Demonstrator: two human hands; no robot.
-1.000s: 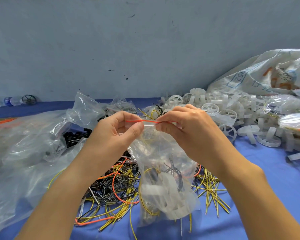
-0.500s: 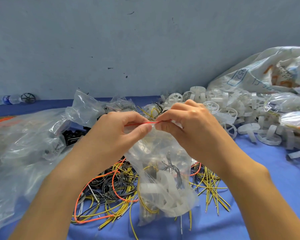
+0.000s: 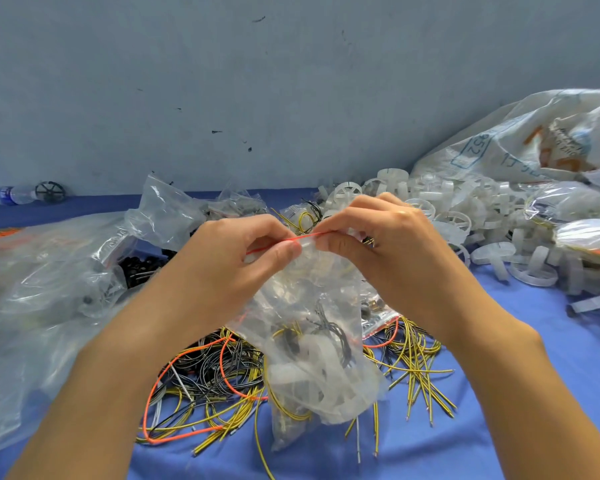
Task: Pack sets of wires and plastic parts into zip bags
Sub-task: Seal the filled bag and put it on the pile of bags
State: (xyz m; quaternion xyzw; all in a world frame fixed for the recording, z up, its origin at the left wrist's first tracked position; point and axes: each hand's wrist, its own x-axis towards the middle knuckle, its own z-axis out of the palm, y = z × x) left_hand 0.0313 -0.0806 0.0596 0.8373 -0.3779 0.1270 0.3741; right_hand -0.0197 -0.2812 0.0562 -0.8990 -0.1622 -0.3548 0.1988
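Note:
A clear zip bag [image 3: 312, 344] with a red seal strip hangs between my hands above the table. Inside it I see white plastic parts and yellow and black wires. My left hand [image 3: 229, 268] pinches the seal strip on the left, and my right hand [image 3: 385, 251] pinches it on the right, thumbs nearly meeting. Under the bag lies a loose heap of yellow, black and orange wires [image 3: 205, 382]. A pile of white plastic wheel-shaped parts [image 3: 471, 230] covers the table to the right.
Crumpled clear bags [image 3: 49, 282] holding black parts fill the left side. A large printed sack [image 3: 520, 143] and filled zip bags [image 3: 589, 233] sit at the far right. A water bottle [image 3: 11, 195] lies by the blue wall. The blue tabletop [image 3: 534, 358] shows at the front right.
My hands have drawn closer together along the red seal strip, the left thumb sliding right. The bag has sagged slightly lower.

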